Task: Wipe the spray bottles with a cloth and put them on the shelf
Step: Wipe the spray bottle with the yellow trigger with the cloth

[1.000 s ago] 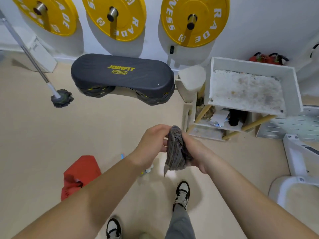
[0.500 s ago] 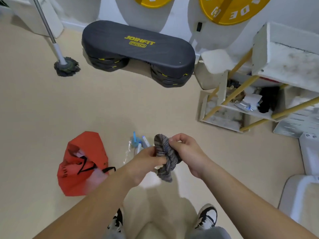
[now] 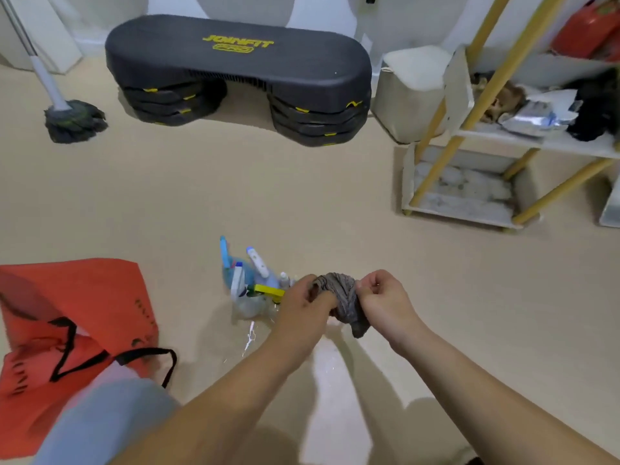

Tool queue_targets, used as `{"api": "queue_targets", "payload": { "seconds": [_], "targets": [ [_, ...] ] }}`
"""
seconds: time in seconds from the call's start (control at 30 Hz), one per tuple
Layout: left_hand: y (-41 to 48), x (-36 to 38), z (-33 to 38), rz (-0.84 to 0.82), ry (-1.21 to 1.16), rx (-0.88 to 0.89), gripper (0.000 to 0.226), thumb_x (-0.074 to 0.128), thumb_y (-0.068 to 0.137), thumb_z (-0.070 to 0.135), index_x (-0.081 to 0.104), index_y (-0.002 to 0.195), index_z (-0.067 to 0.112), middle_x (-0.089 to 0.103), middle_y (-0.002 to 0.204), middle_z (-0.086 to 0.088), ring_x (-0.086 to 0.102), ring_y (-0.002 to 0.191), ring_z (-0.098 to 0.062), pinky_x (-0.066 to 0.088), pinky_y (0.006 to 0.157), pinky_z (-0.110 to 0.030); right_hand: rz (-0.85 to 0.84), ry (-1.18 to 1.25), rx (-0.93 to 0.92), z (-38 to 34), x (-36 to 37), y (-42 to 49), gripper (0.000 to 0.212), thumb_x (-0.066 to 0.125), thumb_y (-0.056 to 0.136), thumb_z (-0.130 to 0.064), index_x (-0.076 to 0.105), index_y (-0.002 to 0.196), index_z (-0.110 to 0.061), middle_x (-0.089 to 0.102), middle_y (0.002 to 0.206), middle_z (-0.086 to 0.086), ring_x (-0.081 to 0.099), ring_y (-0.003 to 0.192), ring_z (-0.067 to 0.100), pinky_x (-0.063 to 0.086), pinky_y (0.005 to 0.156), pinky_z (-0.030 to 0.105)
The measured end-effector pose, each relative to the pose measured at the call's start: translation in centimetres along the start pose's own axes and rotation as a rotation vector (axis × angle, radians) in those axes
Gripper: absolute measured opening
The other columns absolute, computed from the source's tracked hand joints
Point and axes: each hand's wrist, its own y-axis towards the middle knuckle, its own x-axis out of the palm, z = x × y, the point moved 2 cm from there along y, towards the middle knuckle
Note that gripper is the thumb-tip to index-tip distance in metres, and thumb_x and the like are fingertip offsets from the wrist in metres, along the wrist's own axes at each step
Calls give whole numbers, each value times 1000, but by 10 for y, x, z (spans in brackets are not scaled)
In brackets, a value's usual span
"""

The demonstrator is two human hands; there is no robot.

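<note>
Crouched over the beige floor (image 3: 302, 196), I grip a bunched grey striped cloth (image 3: 342, 297) in both hands. The fingers (image 3: 310, 286) of my left hand (image 3: 302, 305) curl round one end, those of my right hand (image 3: 385, 302) pinch the other, and a twisted tail hangs below.

Just beyond my left hand the spray bottles (image 3: 248, 280) cluster on the floor. They have clear bodies, blue and white trigger heads and one yellow piece; how many there are I cannot tell.

A red tote bag (image 3: 77, 313) with black handles lies to the left, its contents hidden.

Farther right stands the white shelf (image 3: 469, 182) on yellow posts. Its bottom tray is grey-stained, and its middle tier holds crumpled silvery packaging (image 3: 536, 117) and a dark bundle (image 3: 593, 109).

Along the wall sit a mop head (image 3: 73, 120), a black JOINFIT step platform (image 3: 235, 65) and a white bin (image 3: 409, 92).
</note>
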Motion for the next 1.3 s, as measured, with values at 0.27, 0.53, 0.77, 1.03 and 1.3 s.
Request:
{"api": "queue_targets", "payload": {
  "seconds": [0.27,0.53,0.77,1.03,1.3],
  "targets": [
    [-35,4,-16,-31,-329,-238,27,61,103,34,77,100,12,80,109,-15,78,96,-30,59,89,-46,114,199,-123,-8,3,-31,13,52,105,-17,49,92,-16,55,81,2,49,68,14,36,55,27],
    [-94,-2,-15,-331,-102,-297,31,69,99,34,76,113,7,78,116,-18,74,105,-31,57,100,-45,92,7,-261,-4,-9,-57,17,67,97,-28,59,90,-15,61,79,-1,59,79,22,43,66,31],
    [-85,-24,-19,-7,10,-201,30,66,100,31,73,115,6,80,108,-14,76,103,-29,58,101,-43,6,-134,-250,5,13,-56,30,54,101,-35,51,78,-16,54,75,-1,52,77,25,40,68,33],
    [-31,-71,-92,227,-13,-325,14,57,97,16,67,102,7,70,98,-16,67,92,-31,55,84,-39,-156,-208,-136,49,74,-21,29,58,96,-31,47,73,-17,51,72,6,46,67,25,39,63,31],
    [24,-89,-122,399,-87,-369,27,53,104,26,62,122,9,68,124,-15,65,114,-37,53,104,-45,-164,-129,-25,69,119,41,31,72,91,-26,58,118,-21,65,94,8,60,77,25,48,65,33]
  ]
}}
